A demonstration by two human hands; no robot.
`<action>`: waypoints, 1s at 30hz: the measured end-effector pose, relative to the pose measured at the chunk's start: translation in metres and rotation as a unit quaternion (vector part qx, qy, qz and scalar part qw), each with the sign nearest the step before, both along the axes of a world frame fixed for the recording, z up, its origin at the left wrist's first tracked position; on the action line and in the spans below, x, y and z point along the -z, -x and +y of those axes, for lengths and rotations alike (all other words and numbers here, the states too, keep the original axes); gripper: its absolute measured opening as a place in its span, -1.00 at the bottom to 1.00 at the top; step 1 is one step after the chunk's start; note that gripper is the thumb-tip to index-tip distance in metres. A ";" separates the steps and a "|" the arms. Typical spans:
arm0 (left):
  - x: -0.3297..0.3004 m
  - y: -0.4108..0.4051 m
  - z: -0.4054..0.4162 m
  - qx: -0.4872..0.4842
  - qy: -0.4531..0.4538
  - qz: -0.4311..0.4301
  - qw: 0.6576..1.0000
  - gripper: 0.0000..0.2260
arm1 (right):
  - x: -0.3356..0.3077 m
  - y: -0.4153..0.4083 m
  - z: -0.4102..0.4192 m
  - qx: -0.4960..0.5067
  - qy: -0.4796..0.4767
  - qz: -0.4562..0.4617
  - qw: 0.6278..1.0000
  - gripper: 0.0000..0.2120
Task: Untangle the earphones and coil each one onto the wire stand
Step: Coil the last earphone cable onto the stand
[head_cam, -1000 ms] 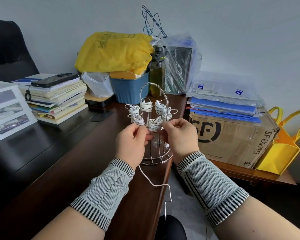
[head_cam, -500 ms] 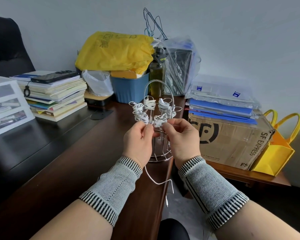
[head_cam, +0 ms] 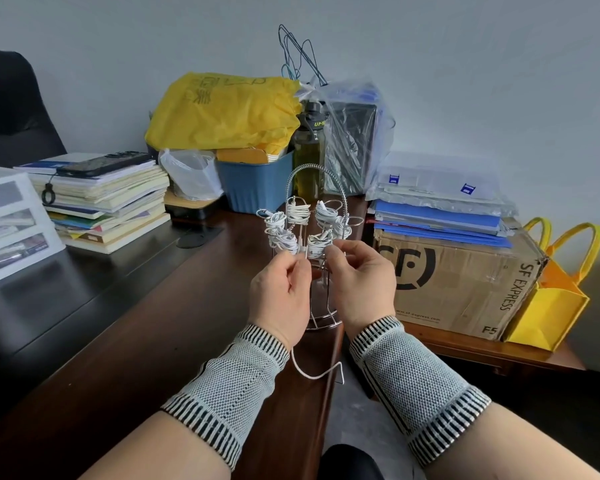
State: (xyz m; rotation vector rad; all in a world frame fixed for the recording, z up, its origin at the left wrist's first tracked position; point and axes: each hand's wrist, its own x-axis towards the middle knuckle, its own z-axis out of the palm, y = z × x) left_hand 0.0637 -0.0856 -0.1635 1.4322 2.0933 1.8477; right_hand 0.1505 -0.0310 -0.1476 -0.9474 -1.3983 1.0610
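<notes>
Two hands meet in front of the wire stand (head_cam: 321, 299), which stands near the right edge of the dark wooden desk (head_cam: 125, 327). We find the left hand (head_cam: 280, 295) with fingers curled, pinching a white earphone cable (head_cam: 310, 373) at its fingertips; the same cable leaves the underside of that hand, sags in a loop toward the desk edge below the wrists and drops over it. We find the right hand (head_cam: 360, 285) likewise curled, its thumb and forefinger closed at the lower front coil (head_cam: 317, 244); we cannot tell whether they grip the cable or the stand's arm. Just above both grips we count several coiled earphones (head_cam: 298, 211) wound on the stand's arms, all white, beneath the stand's arched handle (head_cam: 316, 171). Both wrists wear grey knitted cuffs with striped bands. Left of the grips, well apart, lies a stack of books (head_cam: 108, 202) with a dark phone (head_cam: 103, 163) on top. Beyond the grips stands a blue bin (head_cam: 253, 181) under a yellow bag (head_cam: 222, 112). Right of the grips sits a cardboard box (head_cam: 461, 282), with a yellow tote (head_cam: 551, 306) touching its far side.
</notes>
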 end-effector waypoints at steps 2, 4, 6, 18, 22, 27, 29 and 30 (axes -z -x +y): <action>0.000 -0.001 0.000 0.009 -0.001 0.008 1.000 -0.80 | 0.000 -0.001 0.002 0.004 -0.003 -0.004 1.000 -0.92; -0.001 -0.001 0.001 0.010 0.000 0.019 1.000 -0.84 | 0.001 0.000 0.003 0.004 -0.009 -0.007 1.000 -0.94; -0.001 -0.001 0.002 -0.001 0.003 0.032 0.999 -0.84 | 0.001 0.000 0.004 0.002 -0.017 -0.012 1.000 -0.95; 0.001 -0.002 0.003 -0.025 0.002 0.049 0.998 -0.85 | -0.001 -0.002 0.003 0.015 -0.045 -0.081 0.996 -0.89; 0.001 0.000 0.005 -0.034 0.006 0.051 0.998 -0.86 | -0.002 -0.002 -0.001 0.027 -0.050 -0.079 0.995 -0.85; -0.001 -0.004 0.001 -0.035 0.018 0.057 0.998 -0.86 | 0.000 -0.002 -0.003 0.035 -0.062 -0.086 0.994 -0.80; -0.003 -0.005 0.000 -0.038 0.023 0.057 0.997 -0.87 | -0.001 -0.002 -0.001 0.033 -0.069 -0.095 0.992 -0.82; -0.004 -0.006 -0.001 -0.037 0.025 0.056 0.997 -0.88 | -0.001 -0.002 0.000 0.033 -0.071 -0.100 0.992 -0.83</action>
